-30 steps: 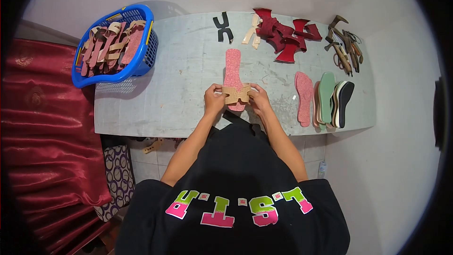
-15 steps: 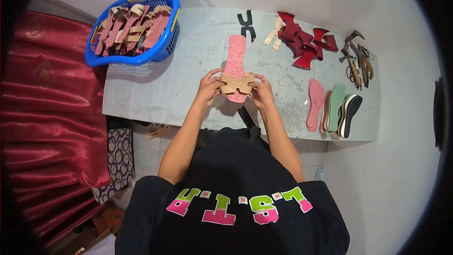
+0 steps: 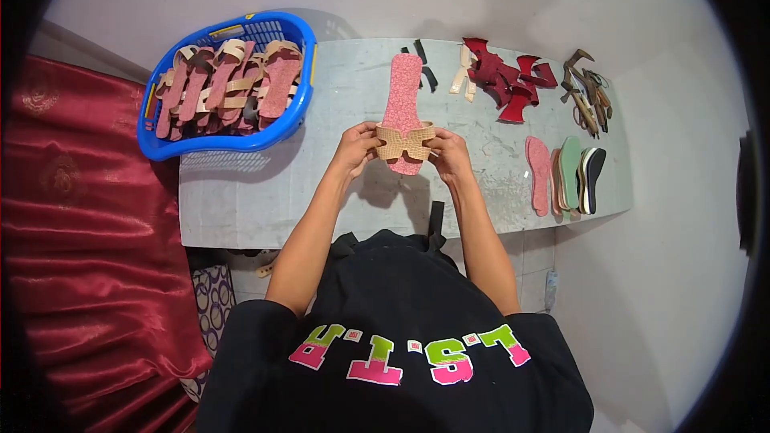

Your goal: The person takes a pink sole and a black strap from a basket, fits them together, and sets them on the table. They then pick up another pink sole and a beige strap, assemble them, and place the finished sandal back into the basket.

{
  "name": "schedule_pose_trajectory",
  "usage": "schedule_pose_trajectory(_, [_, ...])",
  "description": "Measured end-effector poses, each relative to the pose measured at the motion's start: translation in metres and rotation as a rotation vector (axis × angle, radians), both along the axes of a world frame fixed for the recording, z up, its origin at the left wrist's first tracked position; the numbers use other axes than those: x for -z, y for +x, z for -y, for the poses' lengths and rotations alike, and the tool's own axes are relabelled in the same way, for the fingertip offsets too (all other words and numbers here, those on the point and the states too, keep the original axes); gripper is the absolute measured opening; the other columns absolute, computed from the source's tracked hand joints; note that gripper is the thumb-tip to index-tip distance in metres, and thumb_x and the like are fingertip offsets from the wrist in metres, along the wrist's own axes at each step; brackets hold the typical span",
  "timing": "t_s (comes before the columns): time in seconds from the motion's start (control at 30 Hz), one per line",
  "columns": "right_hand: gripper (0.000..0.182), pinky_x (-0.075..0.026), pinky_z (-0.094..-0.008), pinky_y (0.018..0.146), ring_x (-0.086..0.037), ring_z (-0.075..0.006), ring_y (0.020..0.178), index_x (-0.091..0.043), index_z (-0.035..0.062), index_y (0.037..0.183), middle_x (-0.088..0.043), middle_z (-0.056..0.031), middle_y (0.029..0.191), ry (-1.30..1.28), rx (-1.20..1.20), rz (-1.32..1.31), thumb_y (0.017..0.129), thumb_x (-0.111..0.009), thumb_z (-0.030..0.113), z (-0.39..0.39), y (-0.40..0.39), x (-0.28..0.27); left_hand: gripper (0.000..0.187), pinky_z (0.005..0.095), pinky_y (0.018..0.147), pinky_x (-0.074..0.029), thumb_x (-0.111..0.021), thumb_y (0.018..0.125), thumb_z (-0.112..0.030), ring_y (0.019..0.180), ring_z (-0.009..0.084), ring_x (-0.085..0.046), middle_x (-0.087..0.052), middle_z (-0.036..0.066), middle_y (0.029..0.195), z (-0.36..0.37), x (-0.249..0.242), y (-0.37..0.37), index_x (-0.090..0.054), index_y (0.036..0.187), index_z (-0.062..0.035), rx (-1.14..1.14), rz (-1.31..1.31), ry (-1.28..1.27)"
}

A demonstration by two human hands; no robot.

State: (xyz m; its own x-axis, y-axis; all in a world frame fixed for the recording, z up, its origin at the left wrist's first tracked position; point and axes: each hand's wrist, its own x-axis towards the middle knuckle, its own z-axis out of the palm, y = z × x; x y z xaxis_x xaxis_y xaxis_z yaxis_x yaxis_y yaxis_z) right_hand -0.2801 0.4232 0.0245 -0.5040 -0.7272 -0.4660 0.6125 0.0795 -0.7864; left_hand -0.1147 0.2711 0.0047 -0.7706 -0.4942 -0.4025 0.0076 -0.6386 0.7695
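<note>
A sandal with a pink patterned sole (image 3: 405, 92) and a tan, crocodile-textured strap (image 3: 405, 144) is held up above the table, toe end towards me. My left hand (image 3: 357, 151) pinches the strap's left side. On the strap's right side, my right hand (image 3: 451, 155) grips in the same way, its fingers closed round the edge. Just behind the sole lie black strap pieces (image 3: 427, 66), partly hidden by it.
At the left, a blue basket (image 3: 241, 143) holds several sandals. Cream straps (image 3: 462, 74), dark red straps (image 3: 496, 74) and hand tools (image 3: 589, 96) lie along the back right. Several soles (image 3: 569, 172), pink, green and black, are at the right, near the wall.
The camera view has tilted, so the table and basket sit lower in the picture. The sandal is raised a little off the table, both hands still gripping its strap.
</note>
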Motion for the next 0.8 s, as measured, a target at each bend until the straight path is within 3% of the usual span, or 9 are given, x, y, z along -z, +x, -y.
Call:
schedule_pose_trajectory(0.13, [0.031,-0.056,-0.0359,0.074,-0.066,-0.0201,0.086,-0.062,0.0015,0.105,-0.068,-0.0115,0.096,-0.004,0.044,-0.034,0.076,-0.057,-0.007,0.038,0.029,-0.026,0.041,0.0273,0.071,-0.058,-0.057,0.083,0.010,0.087,0.0168,-0.068,-0.066,0.009,0.106,0.032,-0.022,0.025,-0.054,0.122,-0.0029,-0.020,-0.085,-0.051])
schedule_pose_trajectory(0.2, [0.026,-0.056,-0.0370,0.072,-0.066,-0.0210,0.085,-0.060,0.0034,0.098,-0.066,-0.0119,0.094,-0.036,0.095,-0.058,0.075,-0.057,-0.008,0.059,0.043,-0.034,0.043,0.0263,0.068,-0.057,-0.059,0.081,0.011,0.086,0.0157,-0.067,-0.065,0.008,0.104,0.052,-0.041,0.041,-0.055,0.121,-0.0044,-0.037,-0.068,-0.154])
schedule_pose_trajectory(0.37, [0.019,-0.056,-0.0387,0.070,-0.066,-0.0222,0.085,-0.053,0.0061,0.087,-0.065,-0.0111,0.089,-0.080,-0.010,-0.083,0.075,-0.057,-0.008,0.139,0.075,-0.039,0.041,0.0260,0.066,-0.056,-0.063,0.079,0.011,0.083,0.0120,-0.065,-0.066,0.006,0.096,0.122,-0.063,0.088,-0.056,0.115,-0.0071,-0.130,-0.039,-0.389])
schedule_pose_trajectory(0.47, [0.019,-0.058,-0.0385,0.069,-0.067,-0.0225,0.082,-0.051,0.0056,0.085,-0.065,-0.0112,0.086,-0.077,-0.064,-0.171,0.076,-0.058,-0.009,0.196,0.095,-0.046,0.041,0.0225,0.060,-0.052,-0.061,0.080,0.012,0.082,0.0122,-0.067,-0.066,0.006,0.095,0.176,-0.049,0.110,-0.055,0.116,-0.0072,-0.184,-0.044,-0.526])
schedule_pose_trajectory(0.57, [0.022,-0.061,-0.0381,0.066,-0.068,-0.0223,0.075,-0.051,0.0048,0.084,-0.067,-0.0108,0.081,-0.036,-0.091,-0.255,0.074,-0.061,-0.012,0.252,0.105,-0.039,0.040,0.0221,0.058,-0.051,-0.060,0.080,0.013,0.080,0.0112,-0.066,-0.066,0.006,0.094,0.220,-0.059,0.125,-0.056,0.114,-0.0075,-0.197,0.052,-0.535])
schedule_pose_trajectory(0.67, [0.028,-0.058,-0.0355,0.062,-0.068,-0.0187,0.076,-0.051,0.0030,0.089,-0.066,-0.0105,0.075,0.215,-0.134,-0.722,0.070,-0.066,-0.010,0.289,0.115,-0.036,0.039,0.0217,0.057,-0.051,-0.060,0.080,0.013,0.079,0.0107,-0.065,-0.066,0.004,0.092,0.261,-0.037,0.128,-0.057,0.112,-0.0091,-0.189,0.193,-0.545])
schedule_pose_trajectory(0.7, [0.037,-0.058,-0.0371,0.064,-0.071,-0.0245,0.078,-0.052,0.0014,0.094,-0.068,-0.0163,0.077,0.290,-0.157,-0.910,0.065,-0.075,-0.001,0.296,0.115,-0.040,0.038,0.0217,0.057,-0.051,-0.060,0.080,0.012,0.078,0.0102,-0.064,-0.065,0.003,0.091,0.269,-0.033,0.128,-0.058,0.111,-0.0096,-0.173,0.201,-0.573])
schedule_pose_trajectory(0.73, [0.037,-0.058,-0.0371,0.064,-0.071,-0.0245,0.078,-0.052,0.0014,0.094,-0.068,-0.0163,0.077,0.292,-0.149,-0.911,0.065,-0.075,-0.001,0.303,0.116,-0.043,0.037,0.0217,0.058,-0.051,-0.060,0.080,0.012,0.078,0.0096,-0.064,-0.065,0.002,0.090,0.276,-0.028,0.128,-0.058,0.110,-0.0100,-0.157,0.207,-0.599])
schedule_pose_trajectory(0.8, [0.050,-0.058,-0.0403,0.069,-0.071,-0.0351,0.081,-0.052,0.0005,0.100,-0.068,-0.0242,0.083,0.419,-0.313,-1.215,0.060,-0.081,0.009,0.313,0.120,-0.049,0.034,0.0218,0.058,-0.052,-0.060,0.081,0.010,0.077,0.0093,-0.063,-0.065,0.001,0.089,0.282,-0.021,0.127,-0.059,0.108,-0.0096,-0.128,0.217,-0.607])
